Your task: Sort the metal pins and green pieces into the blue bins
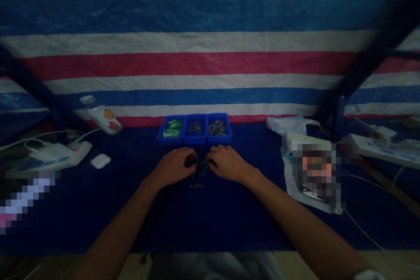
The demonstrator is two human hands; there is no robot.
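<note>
Both hands are close together over the blue tabletop, in front of three small blue bins. My left hand [175, 165] is closed with the fingers curled; what it may pinch is too small and dark to make out. My right hand [228, 162] has thumb and fingers pressed together on the end of a thin metal screw [203, 164]. Between and just below the fingertips lie several loose screws [197, 185]. The right bin [219, 141] and the middle bin [194, 141] hold many small metal screws. Green packets [172, 129] lie in the left bin [169, 141].
A bottle [105, 118] leans at the back left, near a power strip [65, 157] and a white case [100, 161]. On the right are a tissue pack [305, 142], a blurred-out item [316, 173] and another power strip [380, 148] with cables. A striped sheet [210, 43] hangs behind.
</note>
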